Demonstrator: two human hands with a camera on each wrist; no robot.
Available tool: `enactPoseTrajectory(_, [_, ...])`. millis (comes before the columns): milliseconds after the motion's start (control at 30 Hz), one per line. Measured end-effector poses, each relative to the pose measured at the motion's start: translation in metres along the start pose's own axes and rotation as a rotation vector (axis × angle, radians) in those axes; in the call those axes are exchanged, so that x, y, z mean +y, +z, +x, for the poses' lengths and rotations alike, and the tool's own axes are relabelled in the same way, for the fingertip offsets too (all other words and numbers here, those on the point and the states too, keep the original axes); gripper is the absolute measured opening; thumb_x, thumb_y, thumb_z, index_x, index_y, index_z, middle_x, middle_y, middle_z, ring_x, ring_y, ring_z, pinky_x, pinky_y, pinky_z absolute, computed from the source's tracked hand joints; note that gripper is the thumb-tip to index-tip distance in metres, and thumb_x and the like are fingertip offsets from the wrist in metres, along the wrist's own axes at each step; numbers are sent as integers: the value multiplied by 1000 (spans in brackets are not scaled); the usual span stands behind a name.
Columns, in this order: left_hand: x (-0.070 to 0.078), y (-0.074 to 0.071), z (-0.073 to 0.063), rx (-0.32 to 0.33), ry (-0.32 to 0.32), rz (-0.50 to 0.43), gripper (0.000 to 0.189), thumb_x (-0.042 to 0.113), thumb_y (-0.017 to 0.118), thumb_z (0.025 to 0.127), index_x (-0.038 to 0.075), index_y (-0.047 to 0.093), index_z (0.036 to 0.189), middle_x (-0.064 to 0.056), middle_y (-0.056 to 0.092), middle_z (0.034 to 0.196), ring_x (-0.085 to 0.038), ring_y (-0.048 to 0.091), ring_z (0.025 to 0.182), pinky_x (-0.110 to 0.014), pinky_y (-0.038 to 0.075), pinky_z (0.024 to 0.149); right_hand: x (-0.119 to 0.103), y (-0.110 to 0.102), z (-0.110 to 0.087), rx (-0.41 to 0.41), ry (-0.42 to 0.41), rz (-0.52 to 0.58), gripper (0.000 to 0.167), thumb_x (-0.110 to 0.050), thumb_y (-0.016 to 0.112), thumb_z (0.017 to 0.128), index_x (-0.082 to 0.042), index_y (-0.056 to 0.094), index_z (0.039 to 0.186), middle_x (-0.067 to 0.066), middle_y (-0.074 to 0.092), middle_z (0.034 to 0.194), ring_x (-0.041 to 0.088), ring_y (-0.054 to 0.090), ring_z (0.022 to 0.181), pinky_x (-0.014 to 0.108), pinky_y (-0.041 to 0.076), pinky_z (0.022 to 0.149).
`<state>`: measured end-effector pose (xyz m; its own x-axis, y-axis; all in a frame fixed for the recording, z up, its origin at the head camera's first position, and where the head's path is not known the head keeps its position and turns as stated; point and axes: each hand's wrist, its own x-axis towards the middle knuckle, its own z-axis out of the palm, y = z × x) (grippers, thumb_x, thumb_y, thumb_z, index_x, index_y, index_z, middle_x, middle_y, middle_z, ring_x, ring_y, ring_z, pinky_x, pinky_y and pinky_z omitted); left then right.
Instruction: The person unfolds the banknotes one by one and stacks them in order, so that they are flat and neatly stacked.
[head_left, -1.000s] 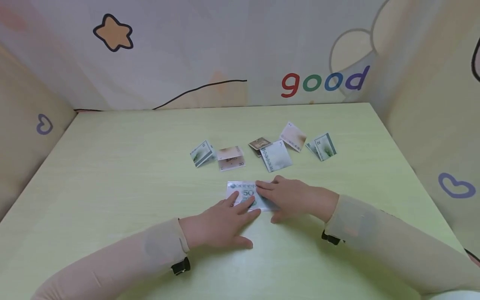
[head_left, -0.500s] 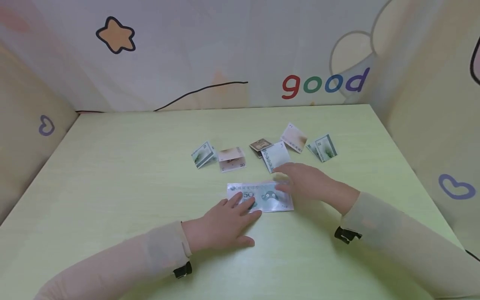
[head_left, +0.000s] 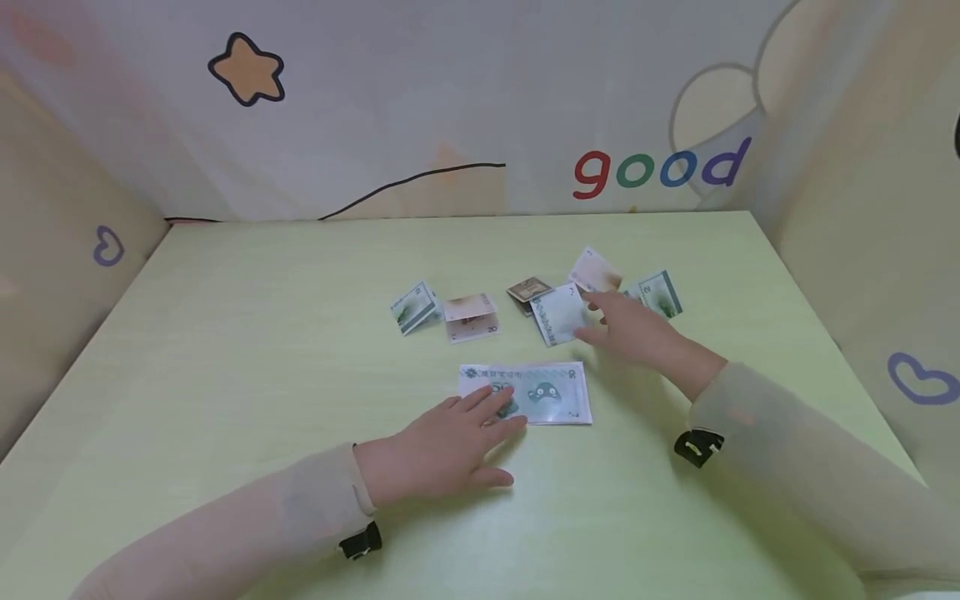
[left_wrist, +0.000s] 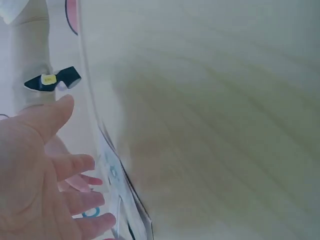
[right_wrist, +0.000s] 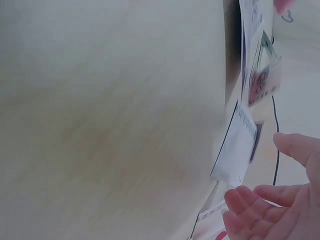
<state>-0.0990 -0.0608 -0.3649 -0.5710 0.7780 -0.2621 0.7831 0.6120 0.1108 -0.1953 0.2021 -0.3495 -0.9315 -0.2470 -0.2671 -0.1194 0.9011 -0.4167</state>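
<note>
My left hand [head_left: 450, 450] lies with spread, straight fingers on the left part of a flat green-and-white banknote [head_left: 557, 396] marked 50, with a cartoon creature on it. Layered paper edges show under that banknote [left_wrist: 117, 175] in the left wrist view. Farther back, my right hand [head_left: 637, 333] reaches to a folded pale banknote [head_left: 557, 317], fingertips right at its right edge. In the right wrist view, this folded banknote [right_wrist: 235, 150] stands tilted before the fingertips, while the right hand [right_wrist: 280, 195] has thumb and fingers apart, nothing between them.
Several other folded banknotes stand in a loose row: a green one [head_left: 416, 308] and a pinkish one [head_left: 471, 318] at left, a brown one [head_left: 529, 289] behind the pale one, a pinkish one [head_left: 594, 271] and a green one [head_left: 662, 293] at right. Printed fabric walls enclose the table [head_left: 262, 333].
My right hand has left the flat 50 banknote and moved back and right to the folded pale banknote. The left hand has stayed on the flat banknote.
</note>
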Motion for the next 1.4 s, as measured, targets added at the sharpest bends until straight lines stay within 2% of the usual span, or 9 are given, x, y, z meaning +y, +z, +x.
enactPoseTrajectory(300, [-9,1,-11,91,28,-79,66,54,45,92,15,36,144,-13,20,152,-29,20,138,-43,26,108,9,-4,20,-35,31,106,50,-29,54,95,-1,43,136,18,49,129,33,47,110,48,41,95])
enactPoseTrajectory(533, [-12,-2,-18,120,56,-155,63,49,49,93,13,37,143,-15,20,152,-29,19,139,-43,24,109,16,-4,28,-39,23,194,53,-25,52,96,2,38,139,20,45,134,35,41,121,51,34,101])
enactPoseTrajectory(700, [-13,-1,-20,132,73,-208,62,48,52,92,14,38,143,-14,21,152,-26,19,139,-42,26,108,20,-4,32,-30,29,286,51,-22,53,96,2,39,138,20,46,132,34,42,119,47,39,98])
enactPoseTrajectory(867, [-14,0,-21,156,85,-205,61,47,52,92,14,40,142,-14,23,151,-25,21,138,-40,28,107,20,-5,32,7,55,335,48,-21,54,95,0,41,137,18,51,121,31,46,107,40,45,90])
enactPoseTrajectory(967, [-14,-1,-20,168,83,-209,60,47,53,92,14,42,141,-13,25,151,-25,23,138,-39,28,107,21,-7,28,27,67,357,45,-20,54,95,-1,44,135,17,52,118,29,47,104,39,45,90])
enactPoseTrajectory(1067, [-13,-2,-19,183,64,-228,59,46,53,92,14,43,140,-11,26,150,-24,26,137,-38,28,108,24,-8,24,49,67,383,41,-20,54,95,-2,48,131,16,53,117,29,48,104,40,45,91])
enactPoseTrajectory(1200, [-13,-4,-17,239,18,-284,52,42,55,92,16,47,137,-7,30,149,-23,32,134,-38,30,106,26,-11,17,86,42,428,38,-21,55,95,-3,50,128,15,54,118,28,48,105,41,45,91])
enactPoseTrajectory(1333, [-14,-9,-18,295,-52,-392,44,39,55,93,18,52,132,-2,34,147,-21,36,131,-37,35,103,24,-15,9,133,17,485,37,-21,55,95,-3,52,126,16,54,120,28,49,105,41,45,92])
enactPoseTrajectory(1400, [-15,-12,-18,325,-77,-477,42,35,56,93,17,53,131,0,36,146,-19,38,130,-37,38,100,23,-17,5,157,12,515,36,-21,55,95,-2,52,126,16,53,122,28,50,106,41,45,93])
